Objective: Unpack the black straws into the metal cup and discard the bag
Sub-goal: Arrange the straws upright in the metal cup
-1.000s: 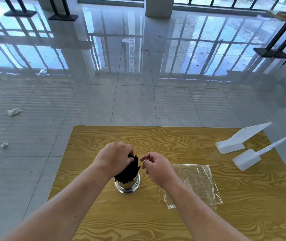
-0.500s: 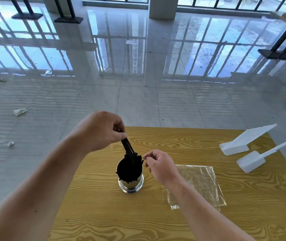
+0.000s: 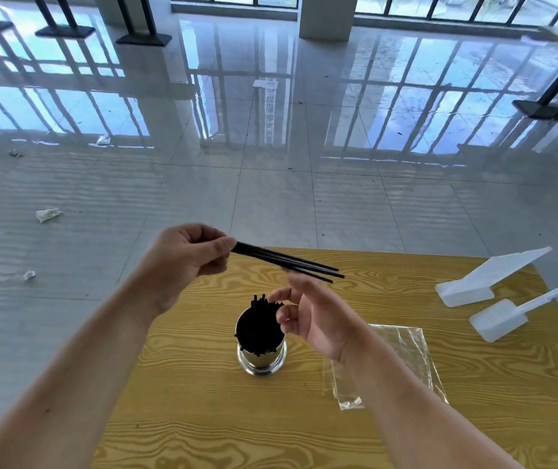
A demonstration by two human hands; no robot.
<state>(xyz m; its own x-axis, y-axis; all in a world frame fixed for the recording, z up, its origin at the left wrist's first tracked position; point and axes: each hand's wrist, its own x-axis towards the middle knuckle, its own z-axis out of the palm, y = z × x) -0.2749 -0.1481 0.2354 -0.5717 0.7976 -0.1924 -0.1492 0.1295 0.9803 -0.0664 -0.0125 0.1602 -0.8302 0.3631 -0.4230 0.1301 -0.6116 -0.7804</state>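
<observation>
**A few straws held up over the full cup**

On the far left, a piece of crumpled paper [image 3: 48, 214] lies on the shiny floor, away from the table. The left hand [image 3: 189, 252] is up in the air, to the left of the cup and higher than it. Its thumb and fingers pinch a few loose straws [image 3: 287, 264] by one end. These point to the right, nearly flat, with the far ends a bit lower. Below them the metal cup [image 3: 261, 358] stands upright on the wooden table [image 3: 186, 418]. It is packed with the other black straws [image 3: 258, 328], which stick out of its top. The right hand [image 3: 318, 319] floats just right of the cup, under the tips of the loose straws. Its fingers are softly bent and it holds nothing. I cannot tell if one finger touches the straw tips. Further right, the clear bag [image 3: 409, 353] lies flat on the table, partly under the right arm. By the far right edge, two white scoops [image 3: 484, 282] lie side by side
</observation>
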